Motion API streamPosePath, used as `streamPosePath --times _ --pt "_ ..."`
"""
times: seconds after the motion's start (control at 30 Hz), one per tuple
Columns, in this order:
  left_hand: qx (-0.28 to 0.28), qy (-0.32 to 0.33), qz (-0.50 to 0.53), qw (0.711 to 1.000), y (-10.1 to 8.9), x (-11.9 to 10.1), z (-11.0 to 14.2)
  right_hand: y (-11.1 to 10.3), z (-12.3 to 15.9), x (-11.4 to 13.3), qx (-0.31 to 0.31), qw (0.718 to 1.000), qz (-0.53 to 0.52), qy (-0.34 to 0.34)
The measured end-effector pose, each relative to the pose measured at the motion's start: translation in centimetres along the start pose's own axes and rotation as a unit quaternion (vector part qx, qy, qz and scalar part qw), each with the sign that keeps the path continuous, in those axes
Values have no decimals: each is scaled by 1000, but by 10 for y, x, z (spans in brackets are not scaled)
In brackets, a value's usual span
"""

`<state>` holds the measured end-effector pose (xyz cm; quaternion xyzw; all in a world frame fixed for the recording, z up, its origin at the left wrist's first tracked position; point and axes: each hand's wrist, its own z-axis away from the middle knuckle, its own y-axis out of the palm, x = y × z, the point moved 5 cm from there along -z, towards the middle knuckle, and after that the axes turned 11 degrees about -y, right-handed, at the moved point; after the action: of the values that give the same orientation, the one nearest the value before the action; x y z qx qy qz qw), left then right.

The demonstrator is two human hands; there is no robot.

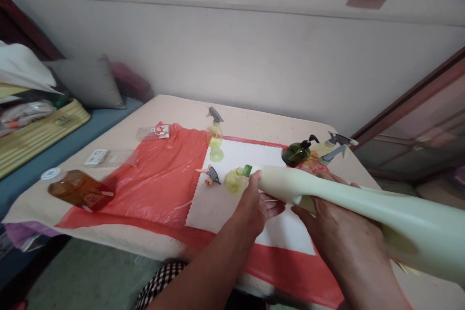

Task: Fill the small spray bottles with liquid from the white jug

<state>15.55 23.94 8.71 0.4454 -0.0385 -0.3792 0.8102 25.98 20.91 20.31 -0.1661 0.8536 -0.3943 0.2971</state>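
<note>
At the left end of the cloth-covered bench [250, 122], a white-capped bottle of amber liquid [80, 189] lay tilted on its side. Beside it, a clear plastic package [109, 157] lay near the edge of a red plastic sheet [156, 174], with a clear bag [152, 132] farther back. A yellowish spray bottle with a grey trigger [215, 131] stood at the back edge of a scalloped white sheet [214, 203]. On that sheet lay a loose grey-and-orange trigger head [211, 175], and right of it was an open yellowish bottle [234, 181]. The pale green jug [348, 198] slanted in from the right, its dark green mouth just beside the open bottle's ring. The left hand [256, 206] gripped the jug's neck, and the right hand [341, 227] was closed around its handle. Behind the jug were a dark green pump bottle [296, 154] and grey-triggered spray bottles [329, 149].
</note>
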Motion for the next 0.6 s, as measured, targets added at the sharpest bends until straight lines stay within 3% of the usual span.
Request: streamPosePath --times 0.6 --pt "8 2 -4 1000 2 -1 4 -6 -5 1 -1 1000 12 3"
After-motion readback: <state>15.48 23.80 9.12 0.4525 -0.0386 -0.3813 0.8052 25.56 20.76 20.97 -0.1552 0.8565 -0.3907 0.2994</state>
